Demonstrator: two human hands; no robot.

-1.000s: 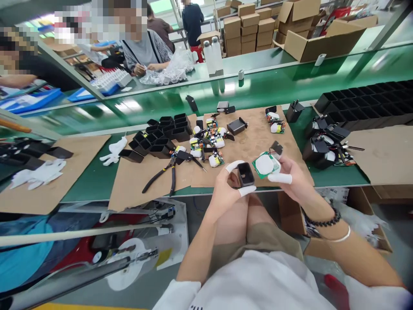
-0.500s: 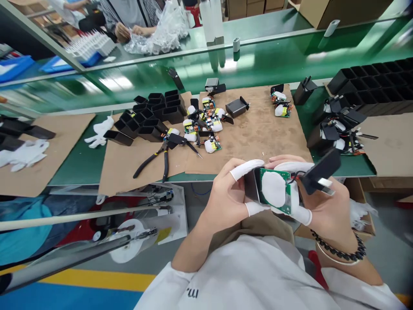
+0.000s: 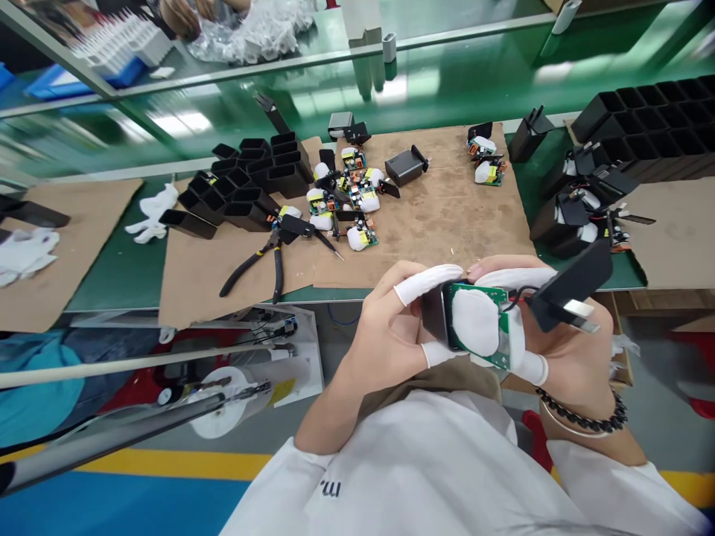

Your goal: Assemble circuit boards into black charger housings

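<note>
My left hand (image 3: 391, 335), with white finger covers, grips a black rectangular case (image 3: 436, 314) from its left side. On the right, my right hand (image 3: 564, 350) holds a green circuit board (image 3: 503, 327) bearing a white pad (image 3: 474, 323). The board's left end sits inside the case's opening. A dark wire runs from the board to a black plug cover (image 3: 575, 286) with metal prongs, which stands tilted over my right hand. Both hands are just in front of the bench edge, and some of the right fingertips are hidden behind the board.
Cardboard (image 3: 436, 216) on the bench bears several circuit boards (image 3: 363, 197), a closed black case (image 3: 406, 165) and pliers (image 3: 273, 249). Black cases (image 3: 257, 175) stand at left, more (image 3: 642, 119) at right. White gloves (image 3: 153, 212) lie left. Across the bench, a person's hands (image 3: 190, 11) touch plastic bags.
The view has shifted, so the bench items appear slightly higher and further left. My hands keep their hold, and the plug cover appears slightly further right and higher.
</note>
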